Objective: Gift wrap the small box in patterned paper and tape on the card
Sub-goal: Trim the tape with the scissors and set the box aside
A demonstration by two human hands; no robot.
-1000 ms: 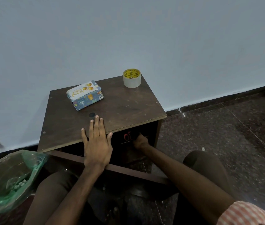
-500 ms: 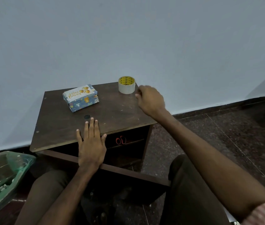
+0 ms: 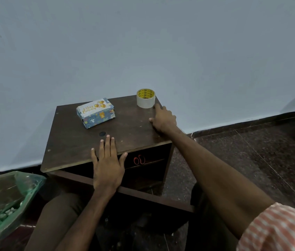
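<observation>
Now right hand point(image 3: 163, 119) (loose) beside tape point(image 3: 145, 99)

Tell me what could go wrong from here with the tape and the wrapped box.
1. The tape roll stands near the far right corner of the table. The right hand, right beside it, could knock it off the edge.
2. I cannot tell whether tape holds the card on the wrapped box. If it does not, moving the box might slide the card off.

Dim light; blue wall point(image 3: 143, 42); dark speckled floor point(image 3: 260, 151); brown table point(image 3: 67, 145).
</observation>
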